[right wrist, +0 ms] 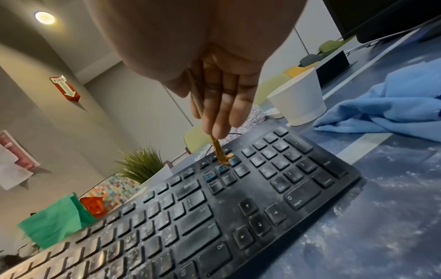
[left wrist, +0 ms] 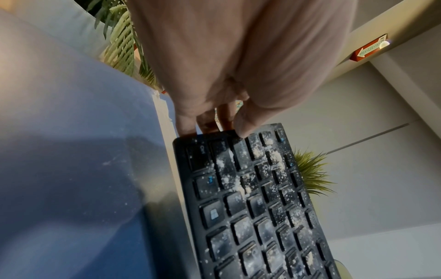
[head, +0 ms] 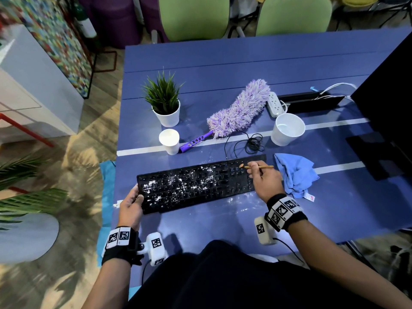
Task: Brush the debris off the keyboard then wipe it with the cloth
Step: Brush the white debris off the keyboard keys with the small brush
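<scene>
A black keyboard (head: 200, 184) lies on the blue table (head: 223, 68), its left and middle keys speckled with white debris (head: 178, 181). My left hand (head: 130, 202) grips the keyboard's left end (left wrist: 214, 143), thumb on the top edge. My right hand (head: 260, 177) pinches a thin wooden brush (head: 258, 167); its bristle tip (right wrist: 224, 158) touches the keys just left of the number pad (right wrist: 281, 162). A crumpled blue cloth (head: 294, 172) lies on the table right of the keyboard, beside my right hand.
Behind the keyboard stand a white paper cup (head: 169, 141), a potted plant (head: 163, 101), a purple duster (head: 238, 110), a coiled black cable (head: 252, 142) and a second white cup (head: 287, 129). A power strip (head: 275, 103) and a dark monitor (head: 385, 103) are at the right. White powder dusts the table.
</scene>
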`<control>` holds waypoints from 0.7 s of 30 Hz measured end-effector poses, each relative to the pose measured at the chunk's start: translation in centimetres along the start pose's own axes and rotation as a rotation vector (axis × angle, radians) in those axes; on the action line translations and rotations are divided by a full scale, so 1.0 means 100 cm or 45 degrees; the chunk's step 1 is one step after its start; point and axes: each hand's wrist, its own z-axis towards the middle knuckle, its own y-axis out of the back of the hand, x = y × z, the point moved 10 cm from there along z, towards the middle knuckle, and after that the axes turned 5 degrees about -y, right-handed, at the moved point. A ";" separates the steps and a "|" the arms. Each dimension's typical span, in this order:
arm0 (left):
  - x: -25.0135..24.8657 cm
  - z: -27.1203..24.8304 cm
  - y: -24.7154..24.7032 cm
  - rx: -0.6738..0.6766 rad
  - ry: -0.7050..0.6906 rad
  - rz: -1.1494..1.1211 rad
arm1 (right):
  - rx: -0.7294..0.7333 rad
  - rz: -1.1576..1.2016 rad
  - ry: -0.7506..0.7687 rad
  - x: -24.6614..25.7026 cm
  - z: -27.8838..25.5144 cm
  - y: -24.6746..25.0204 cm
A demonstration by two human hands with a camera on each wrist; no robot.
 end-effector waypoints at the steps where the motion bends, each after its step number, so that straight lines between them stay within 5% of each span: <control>1: 0.000 0.000 0.000 -0.001 -0.001 0.001 | 0.023 0.007 0.007 0.001 0.000 -0.003; 8: 0.000 -0.004 -0.001 -0.010 0.017 0.006 | -0.085 -0.068 -0.043 -0.003 -0.006 0.002; 13: 0.000 -0.007 0.000 -0.009 0.035 0.006 | 0.181 -0.021 0.005 0.007 -0.013 -0.023; 17: -0.003 -0.008 -0.001 -0.017 0.042 -0.005 | -0.024 -0.089 -0.095 -0.008 -0.007 -0.006; 21: -0.006 -0.008 -0.003 -0.008 0.023 -0.044 | 0.160 -0.018 0.012 0.001 -0.009 -0.022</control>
